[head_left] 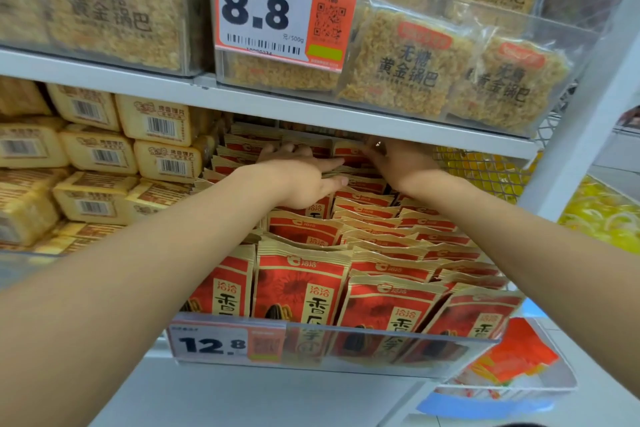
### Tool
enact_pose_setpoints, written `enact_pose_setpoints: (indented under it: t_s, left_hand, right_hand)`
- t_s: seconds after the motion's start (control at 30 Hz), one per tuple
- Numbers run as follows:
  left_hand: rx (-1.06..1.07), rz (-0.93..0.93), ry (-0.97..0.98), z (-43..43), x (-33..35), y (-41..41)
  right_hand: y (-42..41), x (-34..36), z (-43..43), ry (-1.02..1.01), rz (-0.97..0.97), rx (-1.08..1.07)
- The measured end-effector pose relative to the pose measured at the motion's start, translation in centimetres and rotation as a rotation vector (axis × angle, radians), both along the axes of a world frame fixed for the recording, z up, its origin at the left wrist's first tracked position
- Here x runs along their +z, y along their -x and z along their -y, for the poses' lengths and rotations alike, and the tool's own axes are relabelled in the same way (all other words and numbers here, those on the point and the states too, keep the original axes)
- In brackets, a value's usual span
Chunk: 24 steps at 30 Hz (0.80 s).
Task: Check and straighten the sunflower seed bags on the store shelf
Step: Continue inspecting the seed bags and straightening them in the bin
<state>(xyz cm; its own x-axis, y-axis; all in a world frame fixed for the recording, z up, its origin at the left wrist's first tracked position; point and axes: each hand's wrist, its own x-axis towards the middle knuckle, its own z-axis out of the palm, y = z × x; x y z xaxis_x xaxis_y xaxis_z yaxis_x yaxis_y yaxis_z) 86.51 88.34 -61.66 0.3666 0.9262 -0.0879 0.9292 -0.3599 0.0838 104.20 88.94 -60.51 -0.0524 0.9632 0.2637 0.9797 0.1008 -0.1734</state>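
Sunflower seed bags [304, 288] stood upright in rows behind the shelf's clear front lip [363, 347]. Left hand [301, 180] was at the back rows, thumb and forefinger pinching bag tops. Right hand [401, 163] touched the back bags just beside it, grip unclear. Hands were near each other but not touching.

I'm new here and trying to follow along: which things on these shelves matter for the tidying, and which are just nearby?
Part of the job: sunflower seed bags; left hand and right hand, both in among the back rows.
Just nearby: rice crust packs on the shelf above; yellow packs to the left; 8.8 price tag.
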Motion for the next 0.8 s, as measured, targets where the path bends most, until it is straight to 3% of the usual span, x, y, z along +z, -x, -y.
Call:
enact_pose_setpoints:
  t_s: [0.2,0.37,0.5,0.63,0.7,0.8]
  left_hand:
    - [-0.025,-0.002,-0.022,0.3,0.3,0.0]
    - [-0.043,0.034,0.010,1.1,0.8,0.5]
    - [-0.062,0.376,0.071,3.2,1.7,2.3]
    - [0.005,0.789,0.002,6.3,3.7,4.3]
    - [0.007,1.035,0.024,8.2,5.1,4.7]
    - [-0.075,1.278,0.176,11.0,6.2,4.7]
  right_hand:
    - [-0.6,0.6,4.8,-0.149,0.209,0.197]
    - [-1.8,1.4,9.7,-0.324,0.186,0.406]
    - [-1.9,3.2,11.8,-0.527,0.101,0.512]
    - [-0.1,7.3,12.8,-0.758,-0.020,0.552]
    - [1.3,9.2,13.2,-0.747,-0.134,0.522]
    - [3.7,9.9,12.9,-0.526,-0.310,0.449]
